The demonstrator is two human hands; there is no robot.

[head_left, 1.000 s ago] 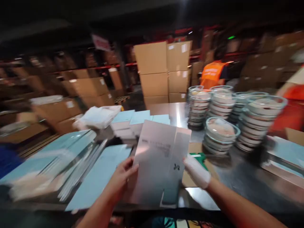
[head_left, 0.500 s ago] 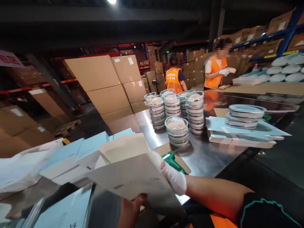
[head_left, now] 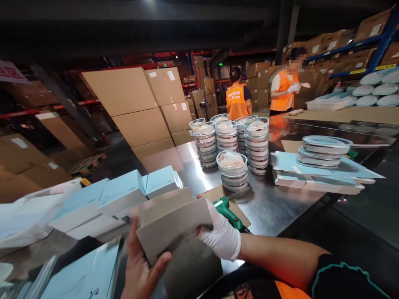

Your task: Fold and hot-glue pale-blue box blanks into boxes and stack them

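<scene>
A grey-white cardboard carton (head_left: pixel 176 226), part folded with its panels bent up, is between my hands in front of my body. My left hand (head_left: pixel 141 259) is bare and wraps the carton's left edge, thumb on the near panel and fingers behind it. My right hand (head_left: pixel 222 236), in a white glove, grips the right edge with the thumb on the near face. Just beyond the glove, a green hot glue gun (head_left: pixel 229 214) lies on a piece of cardboard. At lower left, flat pale blue cartons (head_left: pixel 82 270) are piled close to my left hand.
Blue-topped boxes (head_left: pixel 121 189) stand in a row left of the metal table (head_left: pixel 271 207). Several stacks of clear round containers (head_left: pixel 232 166) stand mid-table. Two oval containers (head_left: pixel 326 151) rest on blue card sheets (head_left: pixel 280 160). Two people in orange vests (head_left: pixel 238 99) are beyond.
The carton's panels have turned and bent upward. My left hand has come up from beneath to its left edge. My right hand has shifted slightly, its thumb now on the near panel.
</scene>
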